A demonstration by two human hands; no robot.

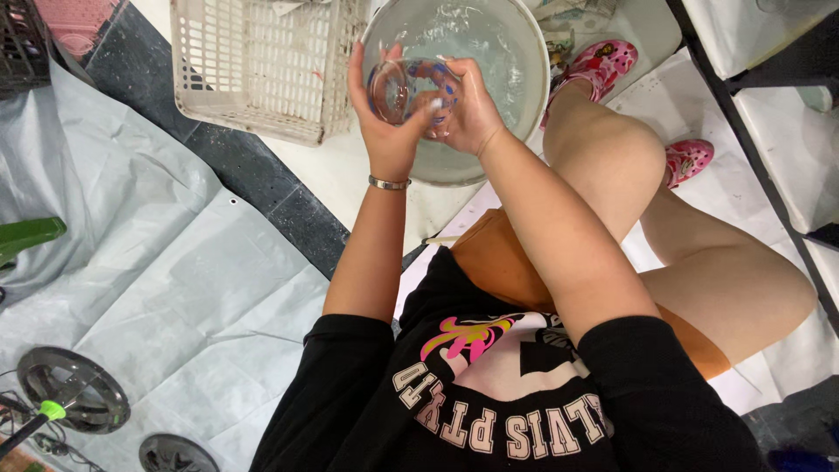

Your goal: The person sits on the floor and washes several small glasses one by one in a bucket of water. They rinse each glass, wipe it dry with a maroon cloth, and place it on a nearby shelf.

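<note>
A clear drinking glass [404, 87] with blue marks on it is held on its side above a round basin of water [533, 83]. My left hand [377, 122] grips the glass from the left, a thin bracelet on that wrist. My right hand [468, 109] closes on the glass from the right, its fingers at the glass's mouth. Both hands are wet and hover over the near rim of the basin.
A white plastic crate [253, 65] stands left of the basin. Grey tarpaulin [166, 262] covers the floor at left, with round metal discs [74, 389] on it. My bare knees and pink patterned shoes [612, 57] are at right, beside a black rack frame [743, 131].
</note>
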